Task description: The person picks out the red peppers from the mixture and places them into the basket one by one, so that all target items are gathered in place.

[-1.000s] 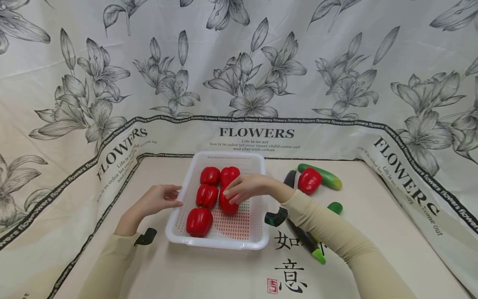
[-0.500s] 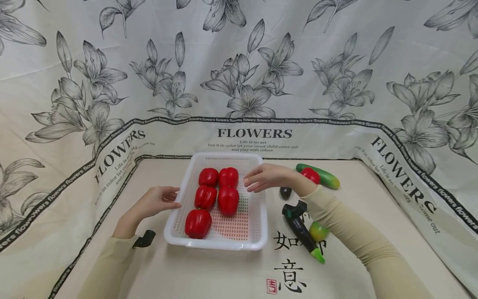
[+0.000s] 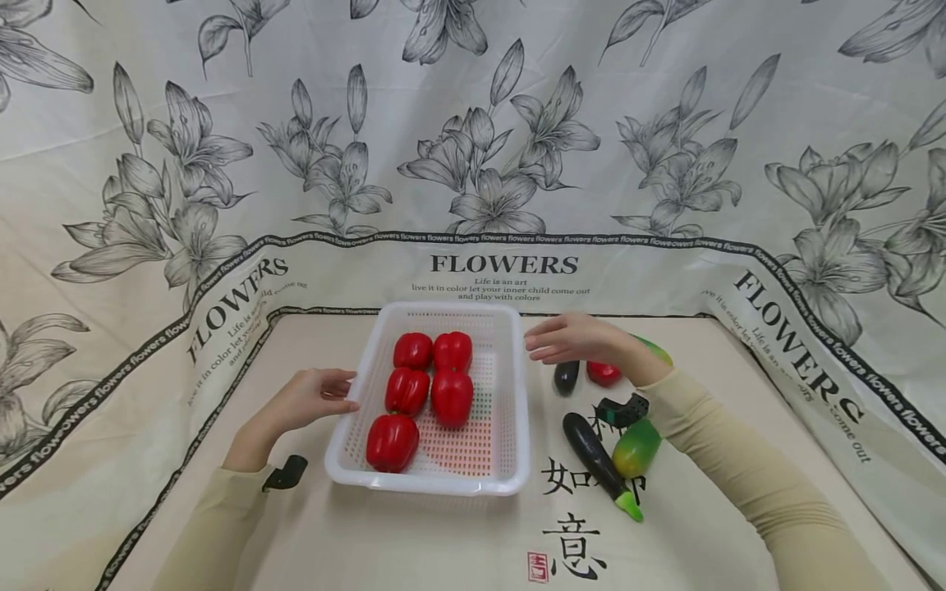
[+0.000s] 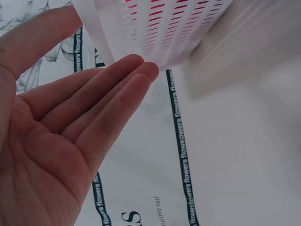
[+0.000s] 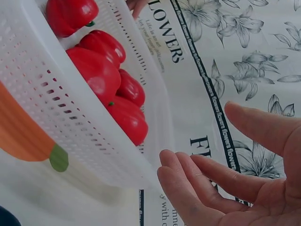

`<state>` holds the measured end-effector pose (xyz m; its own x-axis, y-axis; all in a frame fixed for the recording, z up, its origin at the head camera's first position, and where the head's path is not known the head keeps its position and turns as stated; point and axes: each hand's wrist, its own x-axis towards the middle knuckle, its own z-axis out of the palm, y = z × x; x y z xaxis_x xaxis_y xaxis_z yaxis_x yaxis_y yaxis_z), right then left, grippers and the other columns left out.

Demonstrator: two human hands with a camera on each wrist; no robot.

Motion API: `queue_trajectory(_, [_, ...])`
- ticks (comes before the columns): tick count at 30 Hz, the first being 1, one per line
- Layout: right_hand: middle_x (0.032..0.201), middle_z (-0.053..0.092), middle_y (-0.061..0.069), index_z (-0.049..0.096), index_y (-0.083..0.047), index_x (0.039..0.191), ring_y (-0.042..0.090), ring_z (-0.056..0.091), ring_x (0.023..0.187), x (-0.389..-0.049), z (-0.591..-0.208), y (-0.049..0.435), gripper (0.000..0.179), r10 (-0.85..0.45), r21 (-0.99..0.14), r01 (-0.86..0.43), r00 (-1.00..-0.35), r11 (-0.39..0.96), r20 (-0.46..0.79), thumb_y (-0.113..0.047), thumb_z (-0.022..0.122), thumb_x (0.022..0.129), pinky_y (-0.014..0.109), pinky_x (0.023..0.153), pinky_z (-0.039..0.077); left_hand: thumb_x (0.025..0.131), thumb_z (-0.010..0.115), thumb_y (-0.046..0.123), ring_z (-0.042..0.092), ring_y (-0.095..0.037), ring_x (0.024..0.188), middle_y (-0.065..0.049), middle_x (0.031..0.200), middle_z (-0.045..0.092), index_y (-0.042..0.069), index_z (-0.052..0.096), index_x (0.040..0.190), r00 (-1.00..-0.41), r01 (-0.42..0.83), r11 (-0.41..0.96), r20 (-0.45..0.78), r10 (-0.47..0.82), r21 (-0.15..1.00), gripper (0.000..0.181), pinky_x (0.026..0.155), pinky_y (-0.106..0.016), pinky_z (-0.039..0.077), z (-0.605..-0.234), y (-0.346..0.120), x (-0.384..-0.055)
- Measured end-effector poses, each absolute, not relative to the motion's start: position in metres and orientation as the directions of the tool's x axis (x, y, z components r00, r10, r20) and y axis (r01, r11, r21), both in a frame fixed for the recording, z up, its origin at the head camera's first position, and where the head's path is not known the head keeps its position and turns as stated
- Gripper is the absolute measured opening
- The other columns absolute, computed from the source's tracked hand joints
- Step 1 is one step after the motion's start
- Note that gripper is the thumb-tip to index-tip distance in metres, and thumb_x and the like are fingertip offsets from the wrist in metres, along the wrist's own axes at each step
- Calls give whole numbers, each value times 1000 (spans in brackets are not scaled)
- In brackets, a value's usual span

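My left hand (image 3: 309, 400) rests with straight fingers (image 4: 136, 70) against the left wall of the white basket (image 3: 510, 410), which sits mid-surface holding five red peppers (image 3: 452, 396). My right hand (image 3: 572, 338), fingers released and holding nothing, hovers just right of the basket's far corner, above a loose red pepper (image 3: 603, 373) and small eggplant (image 3: 566, 377).

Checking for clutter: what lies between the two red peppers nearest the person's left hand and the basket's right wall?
Between the peppers and the basket wall: one pepper, then bare mesh; head view.
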<state>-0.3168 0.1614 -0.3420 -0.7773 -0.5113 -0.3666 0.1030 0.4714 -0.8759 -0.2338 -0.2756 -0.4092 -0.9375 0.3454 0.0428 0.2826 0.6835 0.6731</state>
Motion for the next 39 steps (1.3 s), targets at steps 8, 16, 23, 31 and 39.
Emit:
queue_trajectory(8, [143, 40, 29, 37, 10, 139, 34, 52, 124, -320, -346, 192, 57, -493, -874, 104, -792, 474, -361, -18, 58, 95, 44, 105, 42, 81, 76, 26, 68, -30, 95, -19, 107, 69, -6, 56, 125, -935, 291, 688, 45, 352, 665, 58, 80, -41, 58, -411, -276, -235])
queue_trajectory(16, [145, 34, 31, 33, 11, 140, 38, 43, 131, -325, -359, 222, 58, -410, -864, 180, -823, 470, -394, -19, 55, 96, 43, 107, 40, 81, 75, 26, 67, -31, 96, -20, 107, 68, -7, 56, 125, -934, 292, 679, 47, 355, 674, 58, 80, -41, 57, -411, -275, -235])
queue_trajectory(23, [145, 34, 30, 33, 11, 141, 33, 50, 126, -325, -370, 250, 60, -350, -842, 191, -846, 505, -402, -21, 56, 96, 44, 108, 39, 81, 75, 28, 67, -30, 96, -18, 107, 69, -4, 57, 125, -937, 283, 685, 44, 345, 671, 58, 80, -41, 58, -410, -273, -233])
queue_trajectory(31, [140, 42, 30, 32, 14, 140, 26, 59, 117, -320, -384, 278, 58, -294, -842, 263, -853, 471, -431, -21, 53, 98, 40, 104, 42, 81, 75, 29, 67, -28, 97, -16, 109, 68, -2, 56, 128, -939, 267, 688, 24, 342, 674, 59, 82, -41, 57, -413, -274, -233])
queue_trajectory(39, [146, 33, 31, 28, 14, 141, 35, 47, 129, -323, -402, 296, 61, -184, -824, 343, -868, 451, -462, -24, 50, 99, 41, 106, 40, 81, 75, 30, 67, -28, 97, -16, 108, 68, -2, 55, 128, -940, 273, 691, 35, 338, 669, 60, 81, -41, 57, -413, -275, -233])
